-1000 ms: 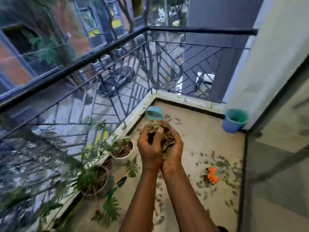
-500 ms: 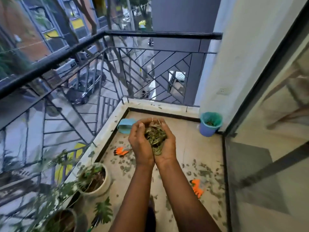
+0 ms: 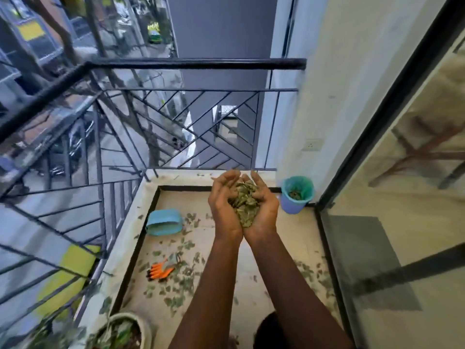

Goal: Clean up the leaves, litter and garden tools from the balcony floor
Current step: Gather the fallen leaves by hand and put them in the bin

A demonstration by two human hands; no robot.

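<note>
Just left of the lined bin [image 3: 293, 207], dry leaves [image 3: 245, 205] are held cupped between the left hand [image 3: 222, 205] and the right hand [image 3: 265, 211], fingers curled up around them, likely so none is spilled before tipping.

Bin [image 3: 297, 195] far right; tub [image 3: 164, 222] far left; glove [image 3: 161, 269] nearer; leaves [image 3: 245, 206] in left hand [image 3: 222, 206], right hand [image 3: 266, 213].

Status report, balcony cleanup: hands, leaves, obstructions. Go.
Left hand and right hand cupped together, holding leaf handful. Bin ahead-right in corner, nothing between. Loose leaves, orange glove, teal pot on floor.
</note>
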